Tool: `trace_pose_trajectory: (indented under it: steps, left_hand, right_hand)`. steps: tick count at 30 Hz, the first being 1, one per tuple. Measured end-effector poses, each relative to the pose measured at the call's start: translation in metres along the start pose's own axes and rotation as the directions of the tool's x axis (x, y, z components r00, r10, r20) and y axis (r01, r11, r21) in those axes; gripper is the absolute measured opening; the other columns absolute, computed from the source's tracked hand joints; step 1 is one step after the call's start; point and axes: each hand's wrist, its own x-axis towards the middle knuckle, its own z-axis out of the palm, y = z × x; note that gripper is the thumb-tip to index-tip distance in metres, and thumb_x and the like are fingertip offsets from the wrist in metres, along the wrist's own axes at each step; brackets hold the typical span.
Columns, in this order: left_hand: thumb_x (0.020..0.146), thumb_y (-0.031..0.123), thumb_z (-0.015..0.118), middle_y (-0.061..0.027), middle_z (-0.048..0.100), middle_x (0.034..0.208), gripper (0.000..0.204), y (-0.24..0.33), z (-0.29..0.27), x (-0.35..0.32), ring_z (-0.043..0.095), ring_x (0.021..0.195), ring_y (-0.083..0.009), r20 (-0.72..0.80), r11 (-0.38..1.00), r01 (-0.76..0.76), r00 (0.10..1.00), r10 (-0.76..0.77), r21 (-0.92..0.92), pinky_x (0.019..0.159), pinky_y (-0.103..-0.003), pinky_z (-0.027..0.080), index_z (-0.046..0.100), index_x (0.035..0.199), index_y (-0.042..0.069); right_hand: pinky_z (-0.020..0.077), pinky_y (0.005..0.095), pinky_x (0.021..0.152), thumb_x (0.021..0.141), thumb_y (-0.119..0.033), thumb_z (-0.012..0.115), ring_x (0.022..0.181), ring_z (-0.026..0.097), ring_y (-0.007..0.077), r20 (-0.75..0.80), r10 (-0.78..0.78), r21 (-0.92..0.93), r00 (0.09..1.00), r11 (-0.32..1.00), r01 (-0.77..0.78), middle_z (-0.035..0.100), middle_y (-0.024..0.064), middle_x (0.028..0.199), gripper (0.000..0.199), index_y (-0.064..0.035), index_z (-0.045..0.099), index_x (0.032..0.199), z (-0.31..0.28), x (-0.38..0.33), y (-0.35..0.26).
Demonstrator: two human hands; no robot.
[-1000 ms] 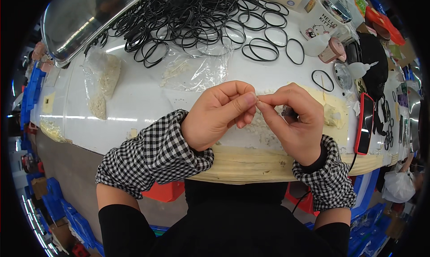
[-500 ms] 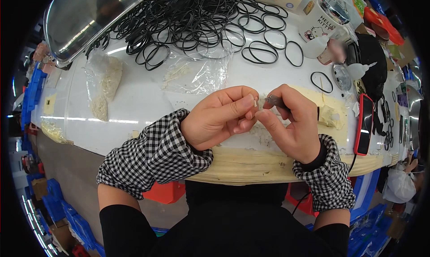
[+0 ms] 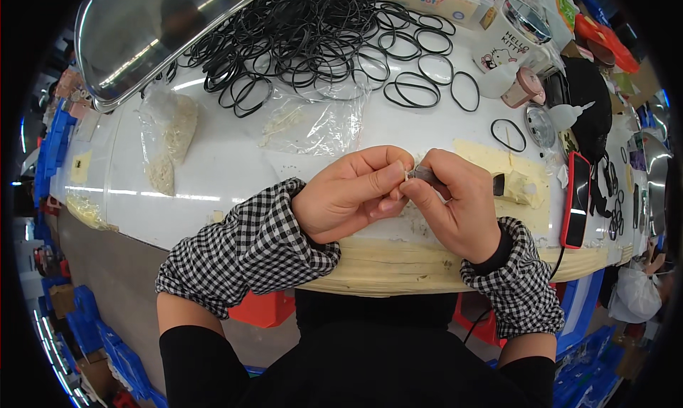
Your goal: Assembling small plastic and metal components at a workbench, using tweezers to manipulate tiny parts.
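Over the near part of the white table, my two hands meet at the fingertips. My left hand [image 3: 348, 194] pinches a tiny whitish piece [image 3: 408, 175], mostly hidden by the fingers. Between thumb and forefinger, my right hand [image 3: 461, 203] grips a flat dark grey piece, blade-like in shape [image 3: 425, 174], its tip at the whitish piece. A flat clear plastic bag [image 3: 320, 127] with some pale bits lies beyond my hands. Farther left rests a clear bag of small cream-coloured pieces [image 3: 173, 141].
A heap of black rubber rings [image 3: 284, 45] covers the far middle, beside a shiny tray [image 3: 135, 45]. At right are a white cup [image 3: 509, 38], squeeze bottle [image 3: 565, 114], red-edged phone [image 3: 577, 198] and yellowish tape-wrapped lump [image 3: 523, 187]. The table's front edge [image 3: 398, 266] is taped.
My right hand has moved left and slightly down, bringing the grey piece against the whitish piece at my left fingertips. My left hand has shifted slightly right and down.
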Motion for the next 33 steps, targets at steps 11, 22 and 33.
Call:
trace_pose_trajectory:
  steps: [11, 22, 33]
  left_hand:
    - [0.097, 0.021, 0.047, 0.0033, 0.044, 0.082, 0.016, -0.0012, 0.0005, 0.0, 0.04, 0.071, -0.0053, 0.011, 1.0, -0.005, 1.0, 0.004, 0.019, 0.065, -0.019, 0.035, 0.051, 0.096, 0.006]
    - [0.097, 0.022, 0.047, 0.0035, 0.044, 0.081, 0.017, -0.0027, -0.0026, 0.0007, 0.04, 0.071, -0.005, 0.039, 0.999, -0.017, 0.999, 0.016, 0.029, 0.065, -0.019, 0.035, 0.051, 0.097, 0.006]
    - [0.097, 0.021, 0.047, 0.0031, 0.045, 0.081, 0.016, -0.0008, 0.0001, -0.0013, 0.041, 0.07, -0.005, -0.012, 0.999, -0.009, 1.0, 0.01, 0.046, 0.064, -0.018, 0.036, 0.052, 0.097, 0.005]
  right_hand:
    - [0.0368, 0.0293, 0.043, 0.081, -0.027, 0.069, 0.047, 0.05, 0.0196, 0.007, -0.012, -0.001, 1.0, 1.0, 0.012, 0.051, 0.0064, 0.056, 0.029, -0.0041, 0.056, 0.069, -0.0013, -0.0007, -0.0011]
    - [0.0367, 0.0289, 0.043, 0.081, -0.025, 0.069, 0.047, 0.05, 0.0194, 0.034, -0.017, 0.036, 0.999, 0.999, 0.015, 0.052, 0.0066, 0.056, 0.028, -0.004, 0.056, 0.068, -0.0023, -0.0013, -0.0002]
    - [0.0364, 0.03, 0.044, 0.081, -0.027, 0.069, 0.048, 0.05, 0.0205, 0.05, -0.007, 0.014, 0.999, 1.0, 0.007, 0.051, 0.0072, 0.056, 0.031, -0.004, 0.054, 0.067, -0.0044, -0.0004, -0.0015]
